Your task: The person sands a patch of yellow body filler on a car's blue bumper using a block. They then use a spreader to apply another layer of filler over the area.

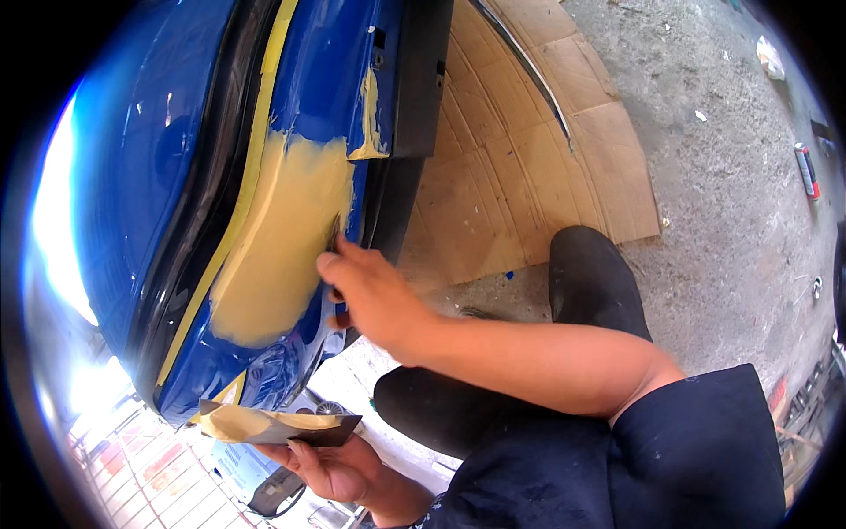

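A broad patch of yellow-beige body filler [273, 229] covers part of a blue car panel [313, 79]. My right hand [374, 295] is closed on a thin dark spreader [335, 231], which is seen nearly edge-on at the right border of the patch. Below the panel, my left hand [339, 472] grips a flat dark plate [328, 431] from underneath. More filler [247, 425] lies spread over the left part of that plate. A smaller filler smear [371, 115] marks the panel's edge higher up.
Yellow masking tape [231, 216] runs along black trim [189, 203] left of the filler. Flattened cardboard [511, 176] lies on the concrete floor [687, 167], with a dark strip [533, 75] on it. A small can [806, 172] lies far right. My knees [590, 278] are close to the panel.
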